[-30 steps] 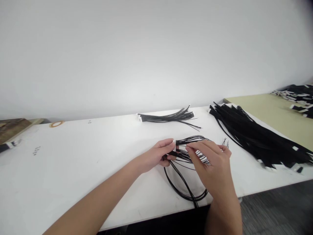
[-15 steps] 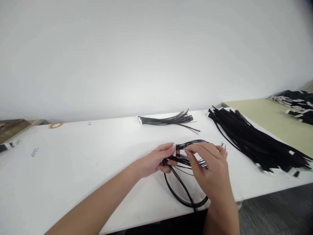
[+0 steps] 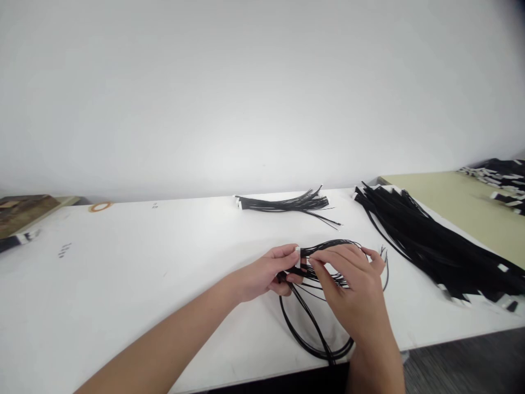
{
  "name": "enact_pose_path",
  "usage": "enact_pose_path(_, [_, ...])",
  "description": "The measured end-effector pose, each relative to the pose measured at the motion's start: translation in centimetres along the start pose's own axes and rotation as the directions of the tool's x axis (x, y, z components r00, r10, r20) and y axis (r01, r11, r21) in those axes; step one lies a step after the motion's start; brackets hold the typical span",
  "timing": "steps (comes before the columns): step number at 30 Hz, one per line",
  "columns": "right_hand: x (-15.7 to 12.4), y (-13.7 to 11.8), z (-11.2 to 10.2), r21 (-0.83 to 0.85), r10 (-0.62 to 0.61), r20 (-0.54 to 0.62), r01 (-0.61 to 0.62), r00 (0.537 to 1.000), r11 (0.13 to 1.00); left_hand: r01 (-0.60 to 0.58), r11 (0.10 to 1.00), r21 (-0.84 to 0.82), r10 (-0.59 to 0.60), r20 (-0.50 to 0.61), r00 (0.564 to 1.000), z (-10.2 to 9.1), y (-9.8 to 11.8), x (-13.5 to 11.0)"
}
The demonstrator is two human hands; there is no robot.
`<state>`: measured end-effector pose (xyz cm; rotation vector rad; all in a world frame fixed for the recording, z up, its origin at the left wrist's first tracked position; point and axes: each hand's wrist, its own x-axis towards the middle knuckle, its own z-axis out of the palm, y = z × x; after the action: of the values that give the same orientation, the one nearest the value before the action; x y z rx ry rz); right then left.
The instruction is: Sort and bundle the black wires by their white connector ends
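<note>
A white connector (image 3: 298, 256) with black wires running out of it is pinched between the thumb and fingers of my left hand (image 3: 276, 271). Beside it, my right hand (image 3: 355, 276) closes thumb and forefinger on one thin black wire, its tip close to the connector's face. The black wire harness (image 3: 305, 320) hangs in a loop below both hands toward the table's front edge. Several loose wire ends (image 3: 384, 254) stick out past the little finger of my right hand. My fingers partly hide the connector and the wires.
Behind my hands lies a small bundle of black wires (image 3: 283, 204) with white connectors. A large pile of black cables (image 3: 435, 246) covers the right side of the white table (image 3: 123, 284). An orange ring (image 3: 100, 207) sits at the back left. More cables (image 3: 504, 174) lie far right.
The whole view has shifted slightly. My right thumb and forefinger have brought the wire's tip nearer the connector, while my left hand keeps its hold.
</note>
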<state>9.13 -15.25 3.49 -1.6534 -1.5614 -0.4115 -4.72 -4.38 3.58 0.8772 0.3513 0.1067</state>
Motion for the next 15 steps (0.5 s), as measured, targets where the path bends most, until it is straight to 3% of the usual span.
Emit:
enact_pose_path(11, [0.20,-0.55,0.19,0.026,0.039,-0.014,-0.038,0.999,0.999,-0.041,0.999,-0.014,0.041,-0.007,0.999,0.02,0.30,-0.11])
enact_pose_path(13, [0.27,-0.66,0.28,0.016,0.037,-0.055,-0.037,0.998,0.999,-0.053,0.999,-0.009,0.052,-0.007,0.999,-0.04,0.42,-0.10])
enact_pose_path(15, [0.30,-0.61,0.31,0.012,0.039,-0.176,-0.037,0.984,0.999,-0.075,0.997,-0.016,0.075,-0.010,0.997,-0.26,0.54,-0.06])
